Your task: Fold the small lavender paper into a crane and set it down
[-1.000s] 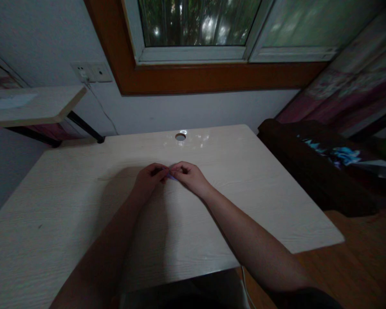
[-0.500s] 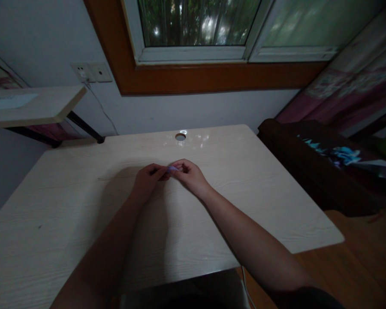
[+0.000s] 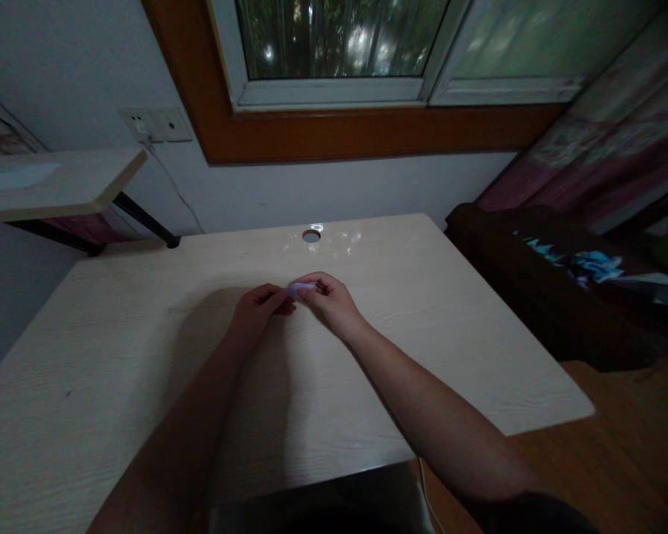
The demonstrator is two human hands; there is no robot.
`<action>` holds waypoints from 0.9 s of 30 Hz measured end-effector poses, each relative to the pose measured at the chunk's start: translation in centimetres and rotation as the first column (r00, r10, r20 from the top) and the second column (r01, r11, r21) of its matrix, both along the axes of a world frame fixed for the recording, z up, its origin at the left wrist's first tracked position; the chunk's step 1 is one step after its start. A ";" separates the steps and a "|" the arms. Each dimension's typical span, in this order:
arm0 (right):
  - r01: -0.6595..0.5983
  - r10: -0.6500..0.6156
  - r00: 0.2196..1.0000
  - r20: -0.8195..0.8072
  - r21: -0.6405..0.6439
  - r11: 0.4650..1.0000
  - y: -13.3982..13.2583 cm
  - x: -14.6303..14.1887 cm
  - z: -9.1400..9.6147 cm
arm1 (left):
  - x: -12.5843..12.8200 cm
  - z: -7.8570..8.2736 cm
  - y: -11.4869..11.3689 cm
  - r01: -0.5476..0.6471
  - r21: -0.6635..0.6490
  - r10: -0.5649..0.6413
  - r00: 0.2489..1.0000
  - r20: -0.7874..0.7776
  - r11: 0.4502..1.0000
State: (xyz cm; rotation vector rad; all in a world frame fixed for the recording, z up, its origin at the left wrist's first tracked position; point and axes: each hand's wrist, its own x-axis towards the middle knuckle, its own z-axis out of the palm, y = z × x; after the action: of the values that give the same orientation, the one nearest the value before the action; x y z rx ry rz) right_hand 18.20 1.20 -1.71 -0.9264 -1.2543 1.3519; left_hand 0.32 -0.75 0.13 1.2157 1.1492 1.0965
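My left hand [image 3: 256, 310] and my right hand [image 3: 327, 300] meet over the middle of a pale wooden desk [image 3: 145, 348]. Between their fingertips is a small pale bluish-white object [image 3: 300, 288], too small and dim to name. Both hands pinch it, fingers curled, just above the desk surface. My forearms reach in from the bottom of the view.
A round cable hole [image 3: 311, 236] sits near the desk's back edge. A side shelf [image 3: 56, 182] stands at the left, under a wall socket [image 3: 156, 124]. A dark wooden bed frame [image 3: 534, 289] with bedding lies at the right. A window [image 3: 339, 44] is above.
The hands have lifted slightly and shifted a little away from me; the small pale object shows more plainly between the fingertips.
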 end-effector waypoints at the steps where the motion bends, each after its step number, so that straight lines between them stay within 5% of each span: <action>1: -0.001 0.001 1.000 -0.008 -0.001 1.000 0.0 0.0 0.0 | 0.0 0.1 0.0 0.017 0.002 -0.017 1.000 -0.010 1.000; 8: -0.021 0.019 0.996 -0.082 -0.021 1.000 0.1 -0.1 0.1 | 0.1 0.7 -0.2 0.122 -0.018 -0.123 0.992 -0.033 0.992; 27: -0.032 0.032 0.994 -0.103 -0.002 0.999 -0.3 -0.3 0.6 | 0.0 0.3 0.0 0.129 -0.040 -0.132 0.988 -0.084 0.991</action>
State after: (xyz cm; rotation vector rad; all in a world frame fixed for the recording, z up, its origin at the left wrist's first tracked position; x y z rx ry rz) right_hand 17.88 0.88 -1.07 -0.8319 -1.1927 1.4096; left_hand 0.32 -0.78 0.47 1.3033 1.1328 0.9297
